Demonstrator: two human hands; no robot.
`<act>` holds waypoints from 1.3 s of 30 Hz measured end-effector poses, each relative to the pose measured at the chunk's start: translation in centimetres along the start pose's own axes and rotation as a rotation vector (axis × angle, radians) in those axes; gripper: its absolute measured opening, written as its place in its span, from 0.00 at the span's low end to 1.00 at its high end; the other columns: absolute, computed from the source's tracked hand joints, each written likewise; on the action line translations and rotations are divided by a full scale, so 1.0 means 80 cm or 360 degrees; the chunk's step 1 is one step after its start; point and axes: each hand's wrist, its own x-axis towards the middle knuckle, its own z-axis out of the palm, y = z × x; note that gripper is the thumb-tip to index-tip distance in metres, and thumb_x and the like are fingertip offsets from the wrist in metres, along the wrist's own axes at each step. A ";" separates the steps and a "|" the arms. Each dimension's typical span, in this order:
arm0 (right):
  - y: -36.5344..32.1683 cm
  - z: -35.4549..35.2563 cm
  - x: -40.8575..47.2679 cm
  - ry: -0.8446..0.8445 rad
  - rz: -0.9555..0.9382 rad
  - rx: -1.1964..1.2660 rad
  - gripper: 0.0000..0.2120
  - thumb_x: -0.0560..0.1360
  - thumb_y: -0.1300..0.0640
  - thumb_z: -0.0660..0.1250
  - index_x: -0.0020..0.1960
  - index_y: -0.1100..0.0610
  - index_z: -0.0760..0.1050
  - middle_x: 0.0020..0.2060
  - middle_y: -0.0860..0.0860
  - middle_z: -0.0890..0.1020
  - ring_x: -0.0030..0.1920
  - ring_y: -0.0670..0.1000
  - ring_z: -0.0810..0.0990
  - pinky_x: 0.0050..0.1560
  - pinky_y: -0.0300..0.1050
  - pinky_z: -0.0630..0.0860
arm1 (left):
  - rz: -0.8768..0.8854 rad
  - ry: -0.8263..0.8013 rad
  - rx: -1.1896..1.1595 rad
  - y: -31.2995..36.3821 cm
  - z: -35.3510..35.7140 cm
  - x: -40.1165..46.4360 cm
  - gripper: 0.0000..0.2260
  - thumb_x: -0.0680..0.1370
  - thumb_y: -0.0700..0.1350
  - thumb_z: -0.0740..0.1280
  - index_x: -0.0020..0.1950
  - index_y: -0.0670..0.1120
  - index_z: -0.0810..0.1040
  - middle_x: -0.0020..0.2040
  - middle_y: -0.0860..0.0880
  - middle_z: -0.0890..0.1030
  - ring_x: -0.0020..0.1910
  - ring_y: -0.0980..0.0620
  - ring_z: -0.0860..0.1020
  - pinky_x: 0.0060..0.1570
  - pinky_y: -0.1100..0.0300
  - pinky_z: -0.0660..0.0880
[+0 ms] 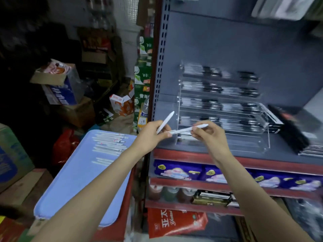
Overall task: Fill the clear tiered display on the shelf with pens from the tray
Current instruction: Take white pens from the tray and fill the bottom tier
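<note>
The left hand (153,133) grips one white pen (165,122) that tilts up to the right, while the right hand (208,132) pinches a second white pen (189,129) lying nearly level, its tip touching the left hand's fingers. Both hands are in front of the clear tiered display (223,109) on the grey shelf (192,151), whose upper tiers hold dark pens. More white pens (110,142) lie on the blue tray (78,180) at lower left.
</note>
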 end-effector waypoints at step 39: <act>-0.012 -0.128 0.054 -0.0405 -0.0368 -0.0656 0.07 0.72 0.64 0.70 0.42 0.53 0.81 0.39 0.49 0.83 0.43 0.50 0.82 0.51 0.43 0.79 | 0.0214 0.0074 0.0558 0.093 0.095 0.039 0.10 0.76 0.42 0.68 0.57 0.44 0.79 0.47 0.50 0.78 0.46 0.57 0.74 0.41 0.80 0.66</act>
